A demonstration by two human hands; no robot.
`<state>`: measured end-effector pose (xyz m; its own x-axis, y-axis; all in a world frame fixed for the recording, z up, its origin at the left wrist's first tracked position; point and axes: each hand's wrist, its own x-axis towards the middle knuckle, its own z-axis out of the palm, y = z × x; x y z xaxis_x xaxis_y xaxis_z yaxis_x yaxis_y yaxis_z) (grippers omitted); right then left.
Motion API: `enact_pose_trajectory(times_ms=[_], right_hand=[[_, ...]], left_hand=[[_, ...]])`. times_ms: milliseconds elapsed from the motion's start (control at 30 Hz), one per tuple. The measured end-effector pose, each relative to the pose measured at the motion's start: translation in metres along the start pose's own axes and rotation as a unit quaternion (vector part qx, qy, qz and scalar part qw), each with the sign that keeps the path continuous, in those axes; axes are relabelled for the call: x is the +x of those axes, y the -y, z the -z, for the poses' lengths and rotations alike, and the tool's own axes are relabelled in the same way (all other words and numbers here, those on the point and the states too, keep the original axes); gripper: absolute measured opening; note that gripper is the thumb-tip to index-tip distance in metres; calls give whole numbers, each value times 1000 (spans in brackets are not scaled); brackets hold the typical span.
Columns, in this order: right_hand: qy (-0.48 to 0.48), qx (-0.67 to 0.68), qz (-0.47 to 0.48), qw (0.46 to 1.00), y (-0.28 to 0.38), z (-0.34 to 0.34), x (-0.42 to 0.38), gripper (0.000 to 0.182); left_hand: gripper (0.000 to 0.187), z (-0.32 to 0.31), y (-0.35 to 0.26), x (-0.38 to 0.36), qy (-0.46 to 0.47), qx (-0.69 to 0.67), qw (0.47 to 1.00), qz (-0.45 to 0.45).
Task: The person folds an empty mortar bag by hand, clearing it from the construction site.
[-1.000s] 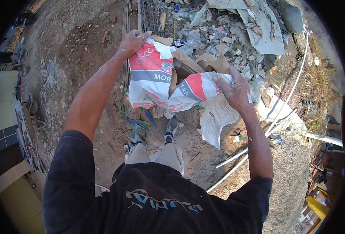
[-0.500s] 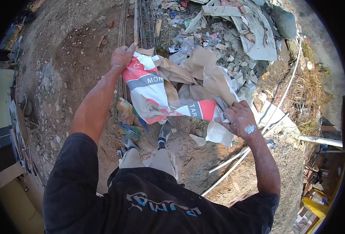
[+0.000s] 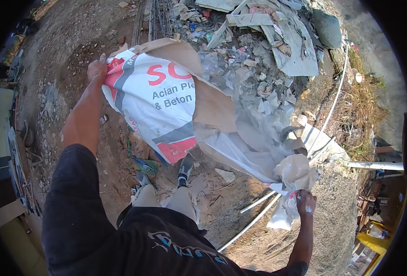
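A torn paper sack, white with red and grey print and brown inner layers, is stretched open between my two hands above the ground. My left hand grips its upper left corner, fingers closed on the paper. At the lower right, my right hand is closed on the sack's other end, with crumpled brown and white paper bunched above it. A whitish haze of dust hangs around the sack's right part. Below the sack are my shoes.
A heap of rubble and litter with broken boards lies ahead. Steel bars run away at the top. A white pipe and loose rods lie on the right. A green-patterned bag is near my feet.
My hands have moved far apart, the left one outward and the right one down and right. The bunched sack has spread out, showing more print, and dust has appeared.
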<state>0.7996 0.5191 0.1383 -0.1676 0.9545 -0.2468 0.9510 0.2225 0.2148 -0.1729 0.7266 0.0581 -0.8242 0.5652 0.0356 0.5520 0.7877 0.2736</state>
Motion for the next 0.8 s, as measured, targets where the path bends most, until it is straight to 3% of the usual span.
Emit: enact_pose_trajectory(times_ms=[33,100,133,167,200,233,300,467,600,633,667,700,767,800], right_hand=[[-3,-14,-36,999,-7,-16,4,17],[96,-33,-210,972,-11,4,-7,23],[124,-42,-242,961,-43,-13,-29,28],[121,-6,-272,955,-74,-35,-52,32],[121,36,-361,924,-74,-27,-64,35],[128,114,-387,906,-149,-102,-107,41],[159,-21,-392,906,-140,-78,-130,50],[135,-33,-467,873,-166,-86,-174,53],[89,-37,-473,876,-187,-103,-178,55],[52,-31,-457,887,-199,-117,-177,55],[-16,-10,-430,903,-223,-148,-180,56],[-121,3,-374,919,-250,-194,-185,57],[-51,265,-404,874,-231,-179,-115,58],[32,118,-383,916,-180,-142,-78,56]], left_hand=[[74,2,-19,2,-26,6,1000,4],[75,10,-33,16,-9,0,1000,13],[75,10,-33,34,-5,-1,1000,11],[75,8,-35,42,0,-3,1000,11],[74,11,-44,41,-5,-35,998,43],[74,10,-50,39,-6,-26,999,45],[74,4,-62,48,-12,-16,999,49],[77,5,-84,48,17,-46,998,51],[77,10,-84,76,-18,-146,980,133],[76,-1,-73,93,-25,-122,987,105],[72,9,-84,89,-27,-209,969,126],[69,28,-108,64,-14,-385,907,168],[63,55,-141,42,9,-586,790,181],[60,70,-154,26,27,-629,761,155]])
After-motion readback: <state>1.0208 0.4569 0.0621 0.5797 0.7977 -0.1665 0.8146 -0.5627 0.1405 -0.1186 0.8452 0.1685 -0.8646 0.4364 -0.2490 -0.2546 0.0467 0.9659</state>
